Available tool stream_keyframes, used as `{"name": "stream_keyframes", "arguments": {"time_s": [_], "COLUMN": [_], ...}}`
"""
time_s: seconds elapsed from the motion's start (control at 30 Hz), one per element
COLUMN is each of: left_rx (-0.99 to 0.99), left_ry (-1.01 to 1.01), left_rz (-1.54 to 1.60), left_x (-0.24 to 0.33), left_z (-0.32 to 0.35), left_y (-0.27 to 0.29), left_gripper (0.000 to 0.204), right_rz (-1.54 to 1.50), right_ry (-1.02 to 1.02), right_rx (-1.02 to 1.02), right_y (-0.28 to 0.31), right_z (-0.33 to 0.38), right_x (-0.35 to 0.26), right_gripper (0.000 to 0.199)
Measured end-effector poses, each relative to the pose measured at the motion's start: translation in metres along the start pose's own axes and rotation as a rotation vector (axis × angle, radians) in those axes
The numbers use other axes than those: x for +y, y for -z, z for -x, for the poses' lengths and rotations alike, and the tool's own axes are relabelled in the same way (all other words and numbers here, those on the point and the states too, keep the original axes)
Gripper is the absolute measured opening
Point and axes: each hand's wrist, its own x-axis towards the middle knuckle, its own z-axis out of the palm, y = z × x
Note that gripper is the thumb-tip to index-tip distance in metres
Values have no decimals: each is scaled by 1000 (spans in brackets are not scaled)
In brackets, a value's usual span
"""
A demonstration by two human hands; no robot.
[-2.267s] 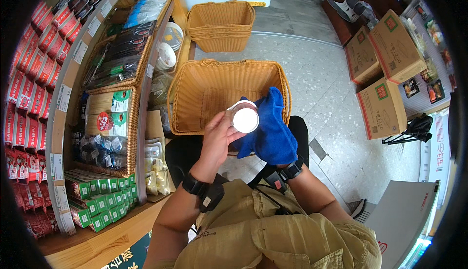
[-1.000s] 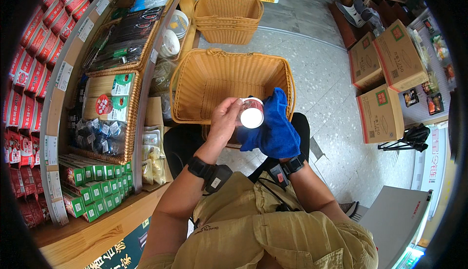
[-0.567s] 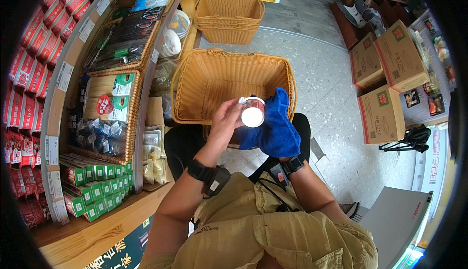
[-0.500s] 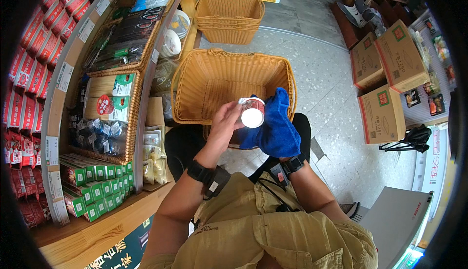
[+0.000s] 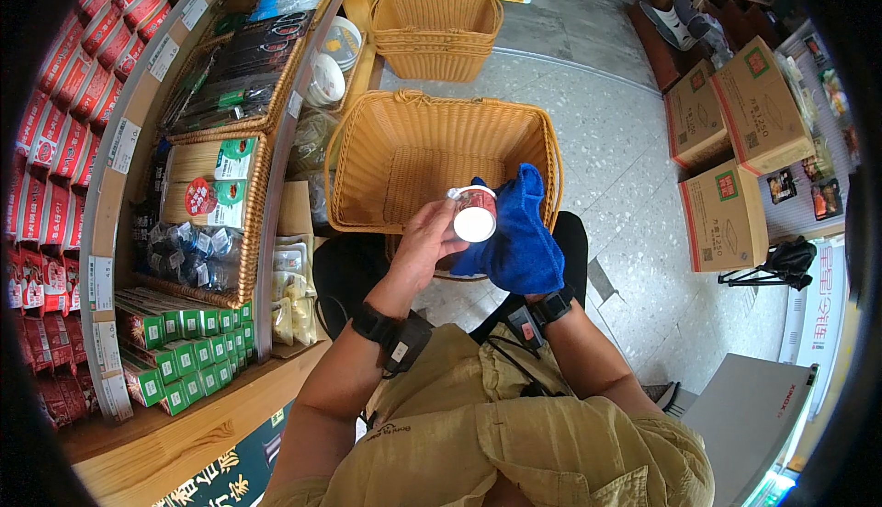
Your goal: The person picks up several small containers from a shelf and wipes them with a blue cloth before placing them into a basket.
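Far left of the frame, curved shelves (image 5: 110, 185) are packed tight: red packets (image 5: 55, 130) run down the edge, small green boxes (image 5: 175, 360) sit at lower left, and a wicker tray of dark flat packs (image 5: 234, 75) sits higher up beside stacked white bowls (image 5: 326, 71). Moving toward centre, the left hand (image 5: 424, 248) comes up from the lower middle, a black band on its wrist, fingers wrapped around the side of a small jar (image 5: 473, 213) with a white lid facing the camera and a red label on its body; that hand is clamped on the jar. The jar sits in the middle of the frame, held above the near edge of a large empty wicker basket (image 5: 367, 149), which fills the centre. A second, smaller wicker basket (image 5: 439, 25) stands on the speckled floor at upper centre. Just right of the jar, touching it, a blue cloth (image 5: 516, 231) is bunched up and draped over the right hand (image 5: 514, 264); the cloth hides the fingers, so I cannot tell how they are set, though the cloth is plainly carried by that hand. Further right, cardboard boxes (image 5: 735, 130) are stacked along the upper right edge.
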Motion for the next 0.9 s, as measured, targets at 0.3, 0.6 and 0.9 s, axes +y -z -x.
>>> {"name": "stream_keyframes", "arguments": {"time_s": [0.3,0.6,0.9], "left_rx": [6,-26,-82], "left_ry": [-4,-1,-89], "left_rz": [-27,2,26], "left_x": [-4,-2,4], "left_z": [-5,-3,0], "left_y": [2,2,0], "left_gripper": [35,34,30], "right_rz": [-6,119,126], "right_ry": [-62,17,17], "right_rx": [-162,-123,-149], "right_y": [-7,-8,-6], "right_z": [9,9,9], "right_x": [18,19,11], "right_gripper": [56,55,63]}}
